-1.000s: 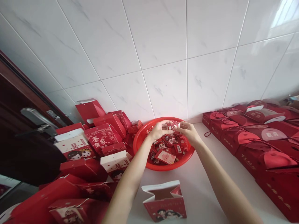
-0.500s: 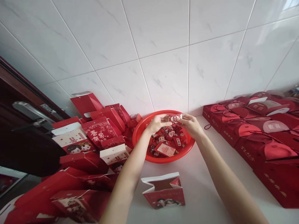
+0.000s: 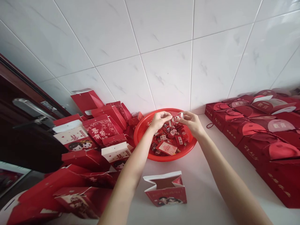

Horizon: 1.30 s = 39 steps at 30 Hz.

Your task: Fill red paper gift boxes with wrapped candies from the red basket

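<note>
— White tiles fill the wall (image 3: 164, 37) behind, and a pale counter (image 3: 206, 187) runs under everything. What takes up the most room on it?

— Red boxes. Closed ones (image 3: 255, 131) sit in rows on the right, packed tight against the wall; loose, half-folded ones (image 3: 93, 137) lie heaped on the left beside a dark door (image 3: 21, 125).

— And in the middle?

— A red basket (image 3: 145, 128) stands against the wall, full of wrapped sweets (image 3: 168, 140) and a small card. Both arms reach over it, so it sits within easy reach between the two piles.

— Anything nearer?

— One box (image 3: 166, 189) stands upright with its top flaps open, just in front of the basket.

— The hands?

— They meet above the basket. The left hand (image 3: 160, 120) and right hand (image 3: 191, 122) both pinch one small red-and-white packet (image 3: 175, 119) between fingertips, each at one end, held up clear of the sweets below.
</note>
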Available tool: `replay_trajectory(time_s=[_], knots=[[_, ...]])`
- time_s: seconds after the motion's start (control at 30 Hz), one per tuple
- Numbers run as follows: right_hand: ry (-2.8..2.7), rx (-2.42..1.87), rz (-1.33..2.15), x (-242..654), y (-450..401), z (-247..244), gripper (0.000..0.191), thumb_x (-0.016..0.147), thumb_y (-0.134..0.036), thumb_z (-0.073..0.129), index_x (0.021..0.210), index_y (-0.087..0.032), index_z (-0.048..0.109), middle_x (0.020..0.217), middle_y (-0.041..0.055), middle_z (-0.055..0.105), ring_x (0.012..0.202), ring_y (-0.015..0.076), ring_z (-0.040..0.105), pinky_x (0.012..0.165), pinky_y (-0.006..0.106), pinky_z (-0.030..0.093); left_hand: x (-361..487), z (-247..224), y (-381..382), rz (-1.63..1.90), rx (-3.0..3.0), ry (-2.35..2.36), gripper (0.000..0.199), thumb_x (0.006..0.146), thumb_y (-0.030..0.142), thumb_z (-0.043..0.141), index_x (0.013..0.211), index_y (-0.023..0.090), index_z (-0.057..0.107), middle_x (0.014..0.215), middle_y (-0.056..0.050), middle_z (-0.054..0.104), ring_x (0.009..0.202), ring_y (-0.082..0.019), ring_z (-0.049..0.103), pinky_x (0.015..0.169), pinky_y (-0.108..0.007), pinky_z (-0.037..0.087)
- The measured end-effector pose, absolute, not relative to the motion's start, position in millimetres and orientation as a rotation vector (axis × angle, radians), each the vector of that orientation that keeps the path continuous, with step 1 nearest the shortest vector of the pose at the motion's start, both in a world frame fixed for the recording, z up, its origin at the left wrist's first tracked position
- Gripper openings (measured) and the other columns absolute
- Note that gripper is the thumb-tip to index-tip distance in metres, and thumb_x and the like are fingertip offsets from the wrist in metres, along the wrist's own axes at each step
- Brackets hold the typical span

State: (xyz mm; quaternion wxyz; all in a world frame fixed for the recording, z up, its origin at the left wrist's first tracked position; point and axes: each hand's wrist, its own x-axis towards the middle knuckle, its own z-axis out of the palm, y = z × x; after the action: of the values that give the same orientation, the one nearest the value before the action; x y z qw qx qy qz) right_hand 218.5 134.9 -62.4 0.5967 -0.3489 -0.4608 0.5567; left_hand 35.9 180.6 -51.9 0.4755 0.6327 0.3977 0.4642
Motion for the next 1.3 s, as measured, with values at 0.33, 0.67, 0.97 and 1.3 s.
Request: replay_trajectory(time_s=[0.33,0.67,0.97,1.3], knots=[[-1.041,-0.853,1.209,220,139,-66,0.049,0.050,-0.051,0.094,0.078,-0.020,0.069,0.073,0.0021,0.072,0.066,0.0167,0.066,0.068,0.031,0.056,42,-53,169,0.911,1.495,0.862,0.038,0.069,0.040,0.088,0.093,0.014,0.074,0.095,-0.006,0.076,0.089,-0.019,0.068,0.088,-0.036,0.051],[-1.095,-0.915,1.166,216,138,-65,0.054,0.043,-0.055,0.094,0.072,-0.018,0.068,0.064,0.0020,0.069,0.059,0.0163,0.062,0.061,0.032,0.054,42,-61,175,0.921,1.625,0.902,0.049,0.055,0.044,0.094,0.083,0.012,0.071,0.082,-0.005,0.073,0.081,-0.021,0.066,0.080,-0.036,0.050],[-1.211,-0.813,1.116,217,126,-59,0.052,0.052,-0.057,0.093,0.080,-0.018,0.073,0.073,0.0045,0.073,0.069,0.0202,0.067,0.067,0.034,0.055,41,-48,153,1.065,1.700,1.059,0.048,0.070,0.061,0.076,0.060,0.017,0.058,0.060,0.003,0.055,0.061,-0.013,0.048,0.063,-0.029,0.038],[-1.058,-0.707,1.295,189,106,-44,0.048,0.054,-0.052,0.093,0.084,-0.018,0.077,0.080,0.0029,0.074,0.070,0.0168,0.066,0.068,0.029,0.057,37,-45,119,1.376,1.639,1.135,0.048,0.078,0.066,0.064,0.066,0.020,0.053,0.063,0.002,0.055,0.064,-0.015,0.050,0.067,-0.031,0.043]])
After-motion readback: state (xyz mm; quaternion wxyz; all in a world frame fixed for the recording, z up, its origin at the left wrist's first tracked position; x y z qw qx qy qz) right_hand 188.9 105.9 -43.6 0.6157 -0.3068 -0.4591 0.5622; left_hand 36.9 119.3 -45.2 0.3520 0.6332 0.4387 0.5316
